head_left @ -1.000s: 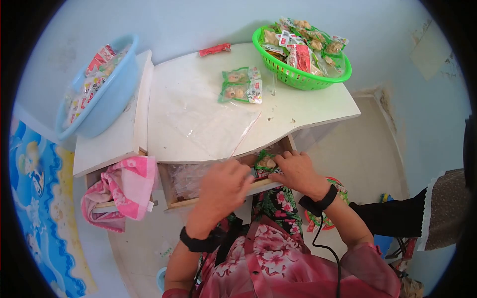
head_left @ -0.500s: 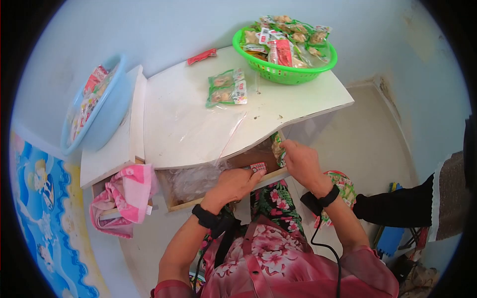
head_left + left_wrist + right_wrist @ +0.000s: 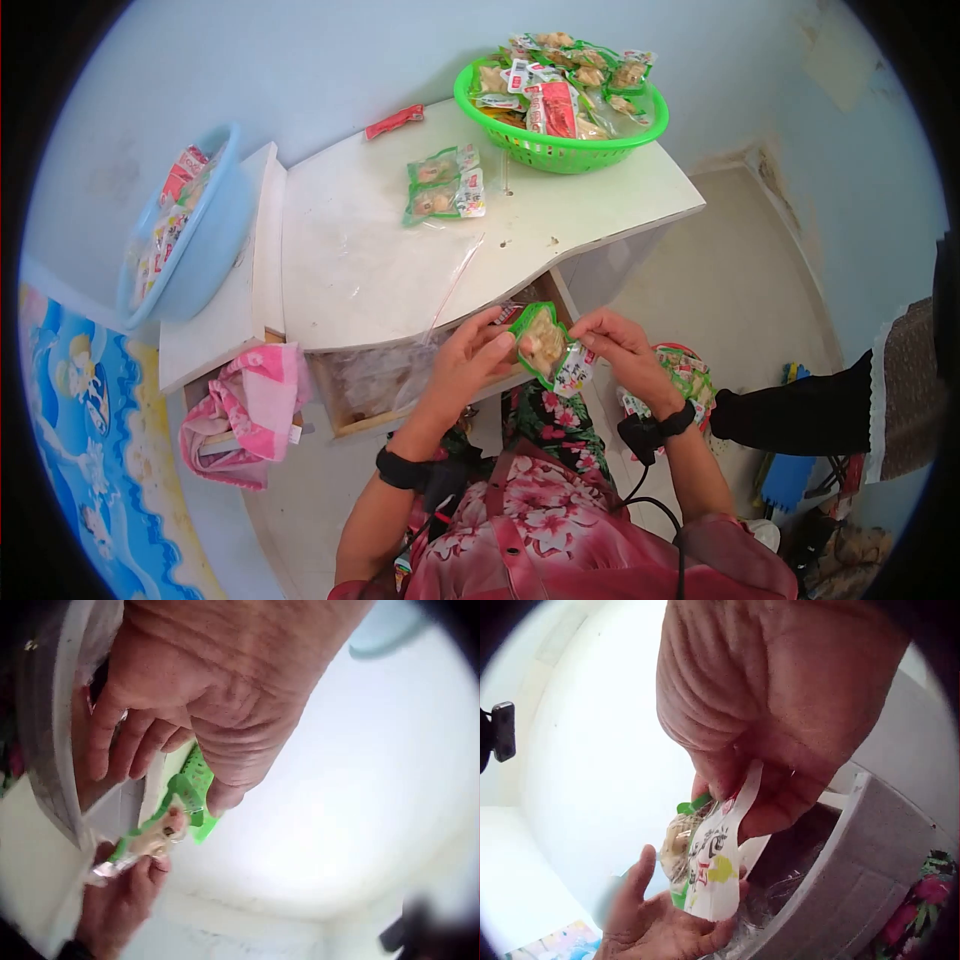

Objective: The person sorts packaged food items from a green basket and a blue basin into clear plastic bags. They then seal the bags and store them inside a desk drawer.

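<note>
1. Blue leads off at far left: a basin (image 3: pixel 215 255) leans against the wall, with red and white packets (image 3: pixel 165 225) inside.
2. Next along, a pink-and-white towel (image 3: pixel 258 400) drapes over a small drawer below the basin.
3. Now the white tabletop (image 3: pixel 600 212), with an open drawer (image 3: pixel 375 422) under its front edge; crumpled clear plastic (image 3: pixel 372 385) lies in the drawer's left part.
4. Up near the wall, there's a slim red packet (image 3: pixel 394 122) by itself on the tabletop; nearer the front edge, a clear plastic sheet (image 3: pixel 405 270) lies flat.
5. Two green-edged packs (image 3: pixel 443 188) sit together, a little right of the red one.
6. Here comes the left hand (image 3: pixel 462 368), over the drawer, its fingers loosely open and the thumb apart, at the left side of a green-edged snack packet (image 3: pixel 543 342); whether they touch it, I can't tell.
7. That packet is up in the air between the hands, above the drawer's front, pale food showing through its clear window.
8. The green basket (image 3: pixel 560 155) stands at the back right of the tabletop, heaped with more packets (image 3: pixel 560 95).
9. And the right hand (image 3: pixel 632 362) has it: fingers and thumb closed in a pinch on the packet's white printed end.
</note>
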A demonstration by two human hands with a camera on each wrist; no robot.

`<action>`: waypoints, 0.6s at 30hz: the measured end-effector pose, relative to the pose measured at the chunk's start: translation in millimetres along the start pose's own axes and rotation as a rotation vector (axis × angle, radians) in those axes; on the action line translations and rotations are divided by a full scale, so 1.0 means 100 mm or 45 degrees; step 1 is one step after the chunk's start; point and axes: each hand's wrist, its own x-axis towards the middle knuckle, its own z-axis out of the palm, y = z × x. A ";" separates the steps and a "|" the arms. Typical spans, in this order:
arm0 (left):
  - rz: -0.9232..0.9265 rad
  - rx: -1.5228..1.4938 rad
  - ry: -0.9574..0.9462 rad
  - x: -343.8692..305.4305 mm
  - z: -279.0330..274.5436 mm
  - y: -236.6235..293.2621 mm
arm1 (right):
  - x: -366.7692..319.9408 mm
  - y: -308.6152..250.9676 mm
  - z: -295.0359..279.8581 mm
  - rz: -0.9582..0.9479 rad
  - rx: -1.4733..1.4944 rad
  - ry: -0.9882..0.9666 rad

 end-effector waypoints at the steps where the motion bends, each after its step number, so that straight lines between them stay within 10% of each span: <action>1: -0.062 -0.192 -0.024 -0.08 -0.01 0.12 | 0.01 -0.02 0.02 0.011 0.016 -0.061; 4: -0.092 -0.227 -0.078 -0.17 -0.06 0.17 | 0.13 -0.11 0.15 -0.014 -0.025 -0.296; 11: 0.062 -0.366 0.229 -0.33 -0.21 -0.03 | 0.30 -0.29 0.68 0.107 0.331 0.015; 18: 0.492 0.299 0.492 -0.42 -0.20 0.11 | 0.23 -0.03 0.65 0.143 0.225 0.056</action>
